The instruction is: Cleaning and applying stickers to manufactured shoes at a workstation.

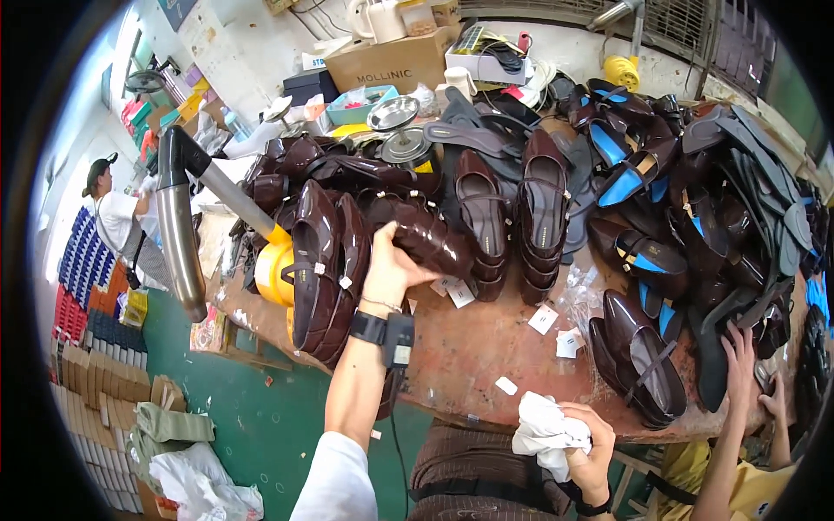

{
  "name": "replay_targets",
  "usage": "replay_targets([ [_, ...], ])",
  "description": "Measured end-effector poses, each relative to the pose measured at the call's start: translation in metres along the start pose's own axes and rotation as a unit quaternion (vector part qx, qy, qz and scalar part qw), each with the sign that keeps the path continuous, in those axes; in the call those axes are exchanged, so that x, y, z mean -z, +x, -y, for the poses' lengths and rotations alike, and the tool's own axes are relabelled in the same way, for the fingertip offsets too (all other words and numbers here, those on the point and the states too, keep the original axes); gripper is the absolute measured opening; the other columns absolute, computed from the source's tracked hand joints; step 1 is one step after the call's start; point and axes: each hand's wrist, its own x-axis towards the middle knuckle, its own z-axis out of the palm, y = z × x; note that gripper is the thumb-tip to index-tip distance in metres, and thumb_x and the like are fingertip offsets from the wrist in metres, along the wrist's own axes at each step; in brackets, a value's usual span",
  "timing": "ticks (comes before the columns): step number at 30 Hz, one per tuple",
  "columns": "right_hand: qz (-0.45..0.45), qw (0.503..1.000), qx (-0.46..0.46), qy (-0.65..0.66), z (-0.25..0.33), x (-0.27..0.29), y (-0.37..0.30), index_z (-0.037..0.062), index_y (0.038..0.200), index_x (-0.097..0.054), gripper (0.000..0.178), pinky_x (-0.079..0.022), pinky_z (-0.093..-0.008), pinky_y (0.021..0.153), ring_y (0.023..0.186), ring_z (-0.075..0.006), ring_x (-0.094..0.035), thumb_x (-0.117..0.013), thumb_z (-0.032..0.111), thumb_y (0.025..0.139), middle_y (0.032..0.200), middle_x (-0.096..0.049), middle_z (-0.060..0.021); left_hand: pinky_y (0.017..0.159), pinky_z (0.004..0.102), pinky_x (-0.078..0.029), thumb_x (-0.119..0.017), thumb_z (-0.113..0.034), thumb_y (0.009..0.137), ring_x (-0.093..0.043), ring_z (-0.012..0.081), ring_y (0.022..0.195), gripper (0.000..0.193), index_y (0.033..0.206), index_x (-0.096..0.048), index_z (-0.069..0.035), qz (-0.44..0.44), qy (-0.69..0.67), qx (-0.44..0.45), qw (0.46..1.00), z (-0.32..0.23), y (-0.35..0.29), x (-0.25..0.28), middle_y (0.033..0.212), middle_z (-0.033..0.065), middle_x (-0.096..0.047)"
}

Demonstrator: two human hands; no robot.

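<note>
My left hand (393,265) grips a glossy dark brown shoe (424,236) over the bench, fingers partly hidden behind it. In my right hand (592,445), near the front edge, is a crumpled white cloth (546,425). Left of the gripped shoe stand several brown Mary Jane shoes (323,269), pressed side by side. To its right, a strapped shoe (482,213) and another similar shoe (546,204) lie toe away from me, each with more shoes under it. White paper tags (543,319) lie on the worn bench (469,360).
Shoes with blue linings (651,260) and dark insoles (764,174) pile up at right. A co-worker's hands (740,360) reach in there. A metal extraction pipe (184,252) with a yellow base (274,271) stands at left. Behind are a metal-lidded pot (408,149) and cardboard box (391,65).
</note>
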Motion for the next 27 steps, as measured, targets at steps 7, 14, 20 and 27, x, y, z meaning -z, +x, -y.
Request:
replay_targets([
  [7,0.015,1.0,0.007,-0.011,0.007,-0.011,0.003,-0.0052,0.106,-0.066,0.036,-0.05,-0.0337,0.085,0.097,-0.0284,-0.067,-0.065,0.016,0.077,0.106,-0.067,-0.0202,0.112,0.0636,-0.017,-0.044,-0.058,0.087,-0.026,0.0447,0.139,0.082,0.145,-0.028,-0.002,0.184,-0.154,-0.017,0.971,-0.015,0.017,-0.004,0.151,0.0251,-0.026],
  [14,-0.012,0.999,-0.026,-0.028,0.004,-0.012,-0.007,-0.0051,0.102,-0.066,0.038,-0.05,-0.0335,0.083,0.095,-0.0255,-0.066,-0.068,0.026,0.08,0.104,-0.068,-0.0182,0.113,0.0673,-0.011,-0.034,-0.071,0.084,-0.004,0.0489,0.144,0.102,0.153,0.0,-0.005,0.214,-0.247,0.072,0.942,0.012,-0.027,-0.019,0.157,0.0285,-0.004],
  [20,-0.269,0.962,-0.046,-0.006,-0.009,0.017,-0.018,-0.0048,0.108,-0.06,0.059,-0.047,-0.0335,0.088,0.101,-0.0185,-0.059,-0.074,0.045,0.08,0.107,-0.064,-0.0106,0.115,0.0593,-0.018,-0.042,-0.057,0.092,-0.034,0.0389,0.137,0.073,0.145,-0.038,-0.007,0.22,-0.091,0.055,0.97,0.074,-0.078,0.026,0.15,0.0206,-0.035],
  [27,-0.208,0.975,0.08,0.003,-0.004,0.008,-0.001,-0.0004,0.112,-0.061,0.042,-0.045,-0.0441,0.097,0.116,-0.0351,-0.058,-0.068,0.024,0.078,0.13,-0.055,-0.0291,0.114,0.0478,-0.029,-0.059,-0.044,0.089,-0.042,0.035,0.133,0.07,0.145,-0.038,-0.007,0.313,0.452,0.065,0.833,0.141,-0.218,0.204,0.148,0.0179,-0.039],
])
